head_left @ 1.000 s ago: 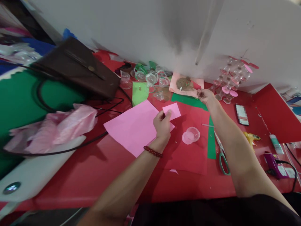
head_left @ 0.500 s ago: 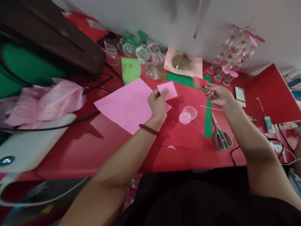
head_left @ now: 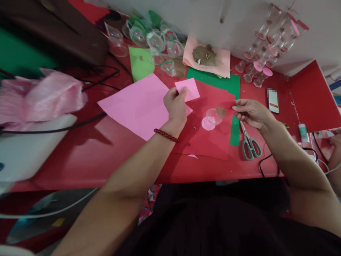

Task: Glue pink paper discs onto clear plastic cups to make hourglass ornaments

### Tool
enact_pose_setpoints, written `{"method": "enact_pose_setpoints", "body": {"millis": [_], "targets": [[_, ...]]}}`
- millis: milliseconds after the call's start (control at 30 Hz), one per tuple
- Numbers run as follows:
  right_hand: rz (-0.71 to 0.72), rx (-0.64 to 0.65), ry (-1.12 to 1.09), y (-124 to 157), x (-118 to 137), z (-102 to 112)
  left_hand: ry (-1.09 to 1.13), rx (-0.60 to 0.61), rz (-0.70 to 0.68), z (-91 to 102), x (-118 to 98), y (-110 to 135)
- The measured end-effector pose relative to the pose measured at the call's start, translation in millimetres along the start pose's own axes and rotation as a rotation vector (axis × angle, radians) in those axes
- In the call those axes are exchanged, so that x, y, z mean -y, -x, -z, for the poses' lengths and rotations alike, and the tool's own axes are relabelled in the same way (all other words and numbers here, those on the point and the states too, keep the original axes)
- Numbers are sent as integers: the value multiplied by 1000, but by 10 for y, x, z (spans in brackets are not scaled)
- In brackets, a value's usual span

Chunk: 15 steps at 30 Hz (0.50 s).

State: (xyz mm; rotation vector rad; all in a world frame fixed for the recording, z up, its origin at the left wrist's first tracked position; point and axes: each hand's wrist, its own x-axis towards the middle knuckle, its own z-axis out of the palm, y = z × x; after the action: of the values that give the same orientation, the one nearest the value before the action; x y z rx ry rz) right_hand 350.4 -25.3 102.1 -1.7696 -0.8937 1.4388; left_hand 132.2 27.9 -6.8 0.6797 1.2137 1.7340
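My left hand (head_left: 176,104) pinches a small square of pink paper (head_left: 190,88) under its thumb, above a larger pink sheet (head_left: 135,103). In my right hand (head_left: 250,112), between thumb and fingertips, is a small red piece of card whose rounded end (head_left: 221,112) is brown. This brown end hangs over or beside a clear plastic cup (head_left: 213,116); whether they touch I cannot tell. A pink paper disc (head_left: 207,124) lies against the cup on a red sheet (head_left: 205,145). Grey-handled scissors (head_left: 250,146) rest near my right forearm.
Several clear cups (head_left: 156,41) stand at the back beside brown clay (head_left: 204,55) on pale pink paper. At the right are stacked cups (head_left: 262,46), a phone (head_left: 272,101), a glue stick (head_left: 303,132) and another person's hand (head_left: 336,140). Pink plastic wrapping (head_left: 53,99) lies left.
My right hand has brought the red card down and slightly left, toward the cup. My left hand still grips the pink square. The whole view has shifted a little.
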Motion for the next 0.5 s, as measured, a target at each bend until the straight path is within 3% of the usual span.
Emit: {"method": "enact_pose_setpoints", "body": {"millis": [267, 500], "targets": [[105, 13, 185, 99, 75, -181, -14, 17, -14, -1, -7, 6], [295, 35, 339, 102, 74, -168, -25, 24, 3, -17, -88, 42]]}}
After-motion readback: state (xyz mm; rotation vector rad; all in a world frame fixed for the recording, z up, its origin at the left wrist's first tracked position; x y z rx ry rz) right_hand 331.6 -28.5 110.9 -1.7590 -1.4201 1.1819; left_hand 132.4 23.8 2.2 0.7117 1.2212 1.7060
